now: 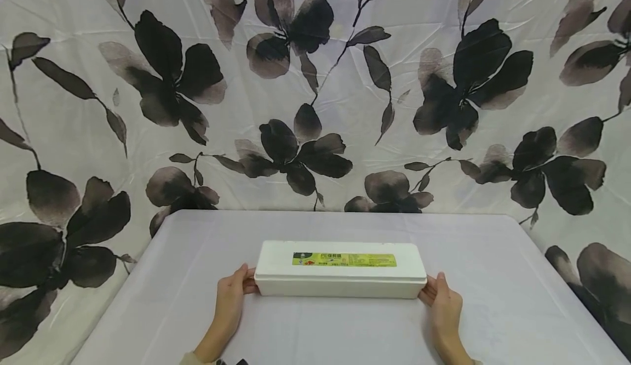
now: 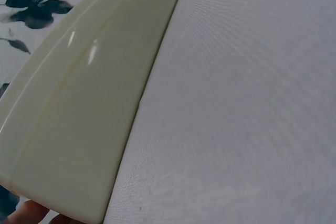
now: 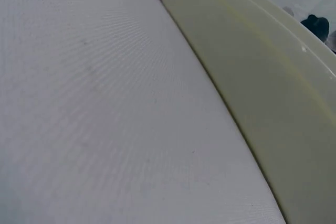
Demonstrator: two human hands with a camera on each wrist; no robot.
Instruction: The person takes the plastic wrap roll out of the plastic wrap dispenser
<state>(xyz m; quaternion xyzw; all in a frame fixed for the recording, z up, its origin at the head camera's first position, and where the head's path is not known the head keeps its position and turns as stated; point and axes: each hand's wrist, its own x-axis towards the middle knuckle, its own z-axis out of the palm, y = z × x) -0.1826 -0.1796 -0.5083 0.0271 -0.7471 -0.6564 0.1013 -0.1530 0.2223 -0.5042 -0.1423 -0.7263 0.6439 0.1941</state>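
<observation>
You have a long, narrow white plastic box [image 1: 340,269] lying flat on the tabletop [image 1: 320,326], its length running from side to side in front of you, near the middle of the surface. The box has a lid with rounded corners and a slightly overhanging rim, and a yellow-green label strip [image 1: 344,259] runs along the middle of its top. In the wrist views its side wall looks smooth, glossy and slightly cream, with a faint seam line along its length where lid meets body.

Your left hand [image 1: 231,296] holds the left end of the box, fingers curled round the end wall. Your right hand [image 1: 443,302] holds the right end the same way, fingers wrapped against that end. Both wrists rest low over the tabletop, which is covered with a plain pale grey-white cloth. Behind the tabletop hangs a white curtain printed with large dark flowers [image 1: 296,157].
</observation>
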